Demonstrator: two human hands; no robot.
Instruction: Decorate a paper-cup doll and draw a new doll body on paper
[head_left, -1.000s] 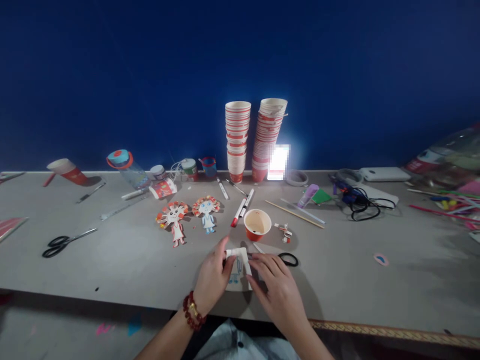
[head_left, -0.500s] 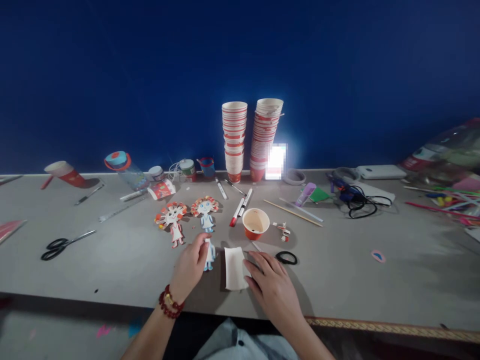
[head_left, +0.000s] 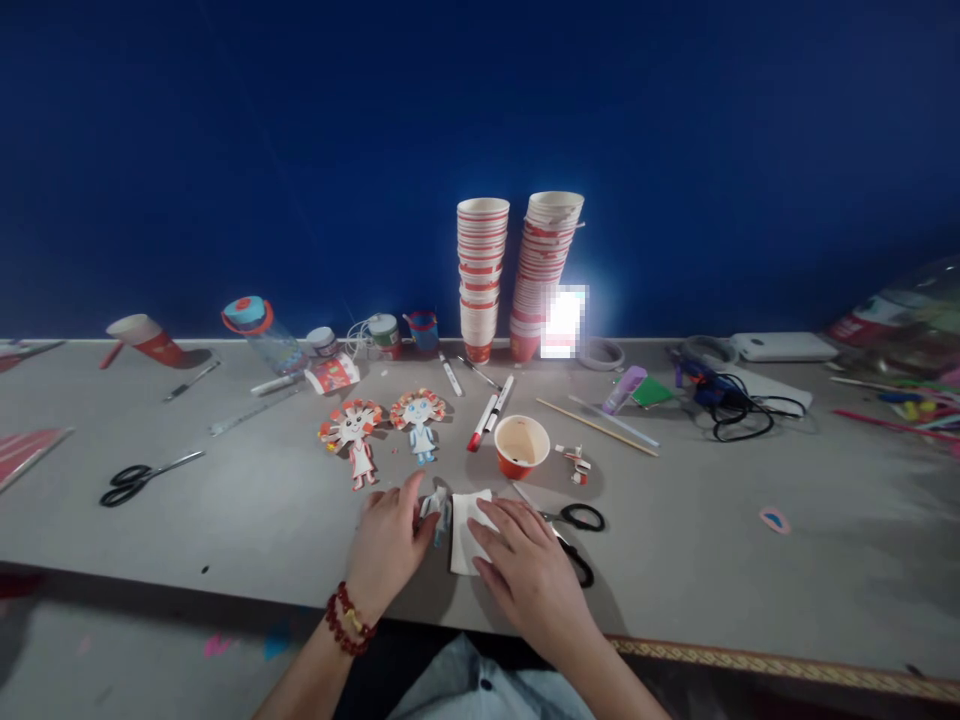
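Note:
My left hand (head_left: 391, 535) has its thumb and index finger on a small paper figure cutout (head_left: 439, 508), coloured white and blue, which looks blurred. My right hand (head_left: 536, 560) lies with its fingers spread over a slightly curved piece of white paper (head_left: 463, 540), pressing on its right part. Black-handled scissors (head_left: 583, 517) lie beside and partly behind the right hand. Beyond the hands lie two finished-looking paper dolls with fringed heads, one red (head_left: 361, 462) and one blue (head_left: 422, 440). A short cut paper cup (head_left: 517, 465) stands ahead of the right hand.
Two tall stacks of paper cups (head_left: 480, 320) stand against the blue wall. Markers (head_left: 484, 422), a wooden stick (head_left: 592, 425), paper scraps (head_left: 577, 465) and a purple glue stick (head_left: 624, 390) lie ahead. Another pair of scissors (head_left: 129, 485) lies left; a glue gun (head_left: 712, 390) lies right.
My left hand has moved the paper figure to the right, closer to the white paper. My right hand has slid left over the paper, and more of the scissors shows.

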